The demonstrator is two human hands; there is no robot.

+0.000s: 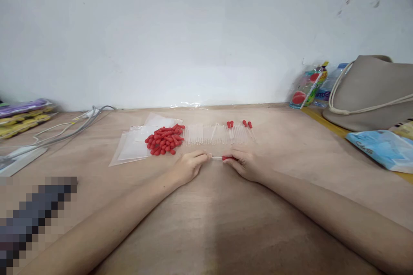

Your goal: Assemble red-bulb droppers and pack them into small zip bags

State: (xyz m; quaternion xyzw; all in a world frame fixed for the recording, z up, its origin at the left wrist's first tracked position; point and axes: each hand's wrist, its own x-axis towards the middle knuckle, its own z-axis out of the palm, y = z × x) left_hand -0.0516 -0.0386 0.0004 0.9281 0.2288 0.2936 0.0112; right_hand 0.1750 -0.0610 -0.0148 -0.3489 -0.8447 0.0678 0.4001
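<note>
Clear dropper tube (217, 157) held between both hands, left hand (189, 166) pinching glass end, right hand (244, 166) pinching red bulb (226, 158)

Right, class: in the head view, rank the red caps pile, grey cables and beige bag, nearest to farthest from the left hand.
1. Red caps pile, just beyond the left hand.
2. Grey cables, far left.
3. Beige bag, far right.

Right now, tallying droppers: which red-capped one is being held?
The dropper pinched between the left hand and right hand, nearer the person; the other capped droppers lie in the row behind.
</note>
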